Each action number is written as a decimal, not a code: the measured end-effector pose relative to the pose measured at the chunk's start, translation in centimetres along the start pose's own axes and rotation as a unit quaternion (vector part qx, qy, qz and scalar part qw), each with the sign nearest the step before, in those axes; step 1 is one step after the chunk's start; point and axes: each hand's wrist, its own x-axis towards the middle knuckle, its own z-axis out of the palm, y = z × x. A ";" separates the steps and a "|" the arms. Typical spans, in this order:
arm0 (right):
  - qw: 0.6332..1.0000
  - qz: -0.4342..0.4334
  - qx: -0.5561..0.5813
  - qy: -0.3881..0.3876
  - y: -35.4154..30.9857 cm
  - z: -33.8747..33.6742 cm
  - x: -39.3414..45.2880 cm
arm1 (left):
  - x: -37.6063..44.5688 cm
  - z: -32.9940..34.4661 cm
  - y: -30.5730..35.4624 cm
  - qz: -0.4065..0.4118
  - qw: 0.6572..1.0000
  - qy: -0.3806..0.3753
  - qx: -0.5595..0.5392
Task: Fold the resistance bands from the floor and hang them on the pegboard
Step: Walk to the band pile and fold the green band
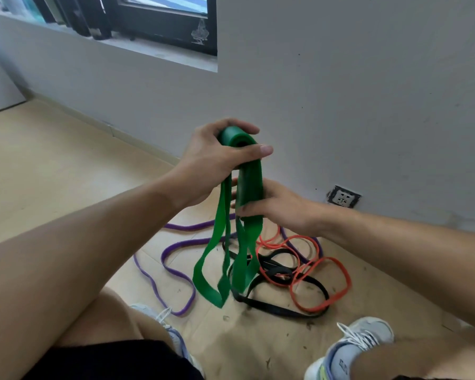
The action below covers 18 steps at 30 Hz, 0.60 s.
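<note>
A wide green resistance band (247, 231) hangs folded in several loops above the floor. My left hand (214, 157) grips the folded top of it, thumb across the front. Just below, my right hand (274, 204) holds the hanging strands, fingers curled round them. On the floor beneath lie a purple band (173, 245), an orange band (321, 286) and a black band (283, 311), loosely tangled together. No pegboard is in view.
A grey wall (340, 91) stands close behind the bands, with a power socket (344, 196) low on it. A dark-framed window (162, 20) with a sill is at upper left. My two sneakers (354, 349) rest on the dusty tan floor (52, 165).
</note>
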 end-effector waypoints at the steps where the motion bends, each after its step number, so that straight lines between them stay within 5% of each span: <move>1: 1.000 0.000 -0.002 -0.001 -0.1 0.1 -0.1 | -0.1 0.1 0.1 0.003 1.000 0.007 0.006; 12: 0.990 -0.042 -0.038 0.130 0.0 0.7 0.3 | 0.1 0.5 0.6 -0.003 0.996 0.076 -0.038; 18: 0.996 -0.029 -0.029 0.075 0.0 0.9 0.0 | -0.4 1.2 1.3 -0.002 0.992 0.087 -0.089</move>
